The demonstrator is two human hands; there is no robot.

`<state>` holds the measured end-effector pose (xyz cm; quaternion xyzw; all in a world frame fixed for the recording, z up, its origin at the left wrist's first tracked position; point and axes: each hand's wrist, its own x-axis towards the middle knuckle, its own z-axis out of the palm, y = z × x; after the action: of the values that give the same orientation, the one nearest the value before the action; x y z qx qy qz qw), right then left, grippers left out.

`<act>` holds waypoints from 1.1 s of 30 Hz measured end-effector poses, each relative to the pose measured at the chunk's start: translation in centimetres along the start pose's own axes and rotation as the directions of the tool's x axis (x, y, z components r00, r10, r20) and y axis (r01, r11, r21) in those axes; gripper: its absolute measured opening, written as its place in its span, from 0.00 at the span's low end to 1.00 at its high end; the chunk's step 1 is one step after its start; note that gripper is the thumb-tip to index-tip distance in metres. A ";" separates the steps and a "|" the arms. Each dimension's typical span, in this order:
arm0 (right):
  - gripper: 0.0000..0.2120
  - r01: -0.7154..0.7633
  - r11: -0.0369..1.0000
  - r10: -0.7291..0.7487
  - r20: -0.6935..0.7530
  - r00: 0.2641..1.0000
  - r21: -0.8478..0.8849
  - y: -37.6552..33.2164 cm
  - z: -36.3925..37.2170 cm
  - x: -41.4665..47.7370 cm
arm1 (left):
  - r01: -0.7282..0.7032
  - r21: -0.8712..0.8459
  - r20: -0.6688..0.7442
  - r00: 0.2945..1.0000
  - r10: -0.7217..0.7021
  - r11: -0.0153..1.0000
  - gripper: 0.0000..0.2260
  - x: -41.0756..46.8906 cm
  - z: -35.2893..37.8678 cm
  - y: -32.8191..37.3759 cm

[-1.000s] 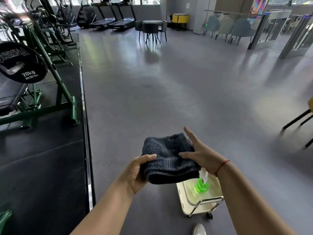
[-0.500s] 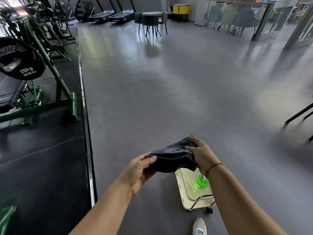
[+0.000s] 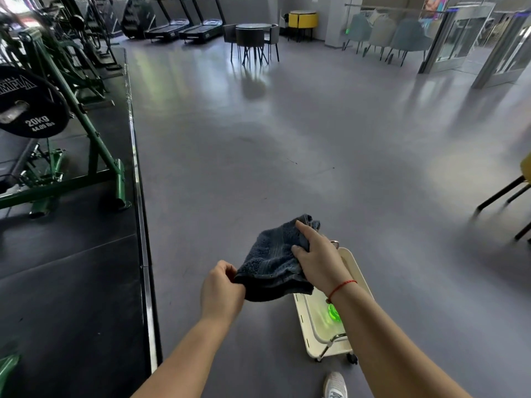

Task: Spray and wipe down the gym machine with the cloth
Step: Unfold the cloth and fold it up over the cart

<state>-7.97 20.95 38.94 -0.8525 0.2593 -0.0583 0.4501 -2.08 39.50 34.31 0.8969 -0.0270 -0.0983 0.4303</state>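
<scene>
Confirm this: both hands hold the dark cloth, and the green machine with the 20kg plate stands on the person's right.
Wrong side. The head view shows the green machine with the 20kg plate on the person's left. The rest stands: the left hand and right hand both hold the dark cloth.

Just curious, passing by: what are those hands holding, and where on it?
A dark cloth. The left hand pinches its near left corner; the right hand holds its right side.
</scene>
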 end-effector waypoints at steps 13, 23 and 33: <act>0.28 0.164 0.802 -0.194 -0.009 0.981 0.575 -5.1 -2.4 -1.7 | 0.649 -0.674 0.684 0.729 -0.034 0.353 0.28 0.1 -1.3 0.6; 0.36 0.121 0.990 -0.136 0.274 0.952 0.071 -1.6 -4.9 -0.7 | 0.603 -0.708 0.678 0.726 0.114 0.368 0.36 0.4 -1.3 2.2; 0.26 0.282 0.821 -0.236 0.154 0.959 -0.496 0.3 0.4 -2.7 | 0.570 -0.718 0.622 0.783 0.000 0.398 0.19 -0.4 2.2 4.8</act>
<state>-10.26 22.48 38.84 -0.9703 0.1276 -0.0112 0.2053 -2.70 34.87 36.71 0.4630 0.0730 -0.4162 0.7791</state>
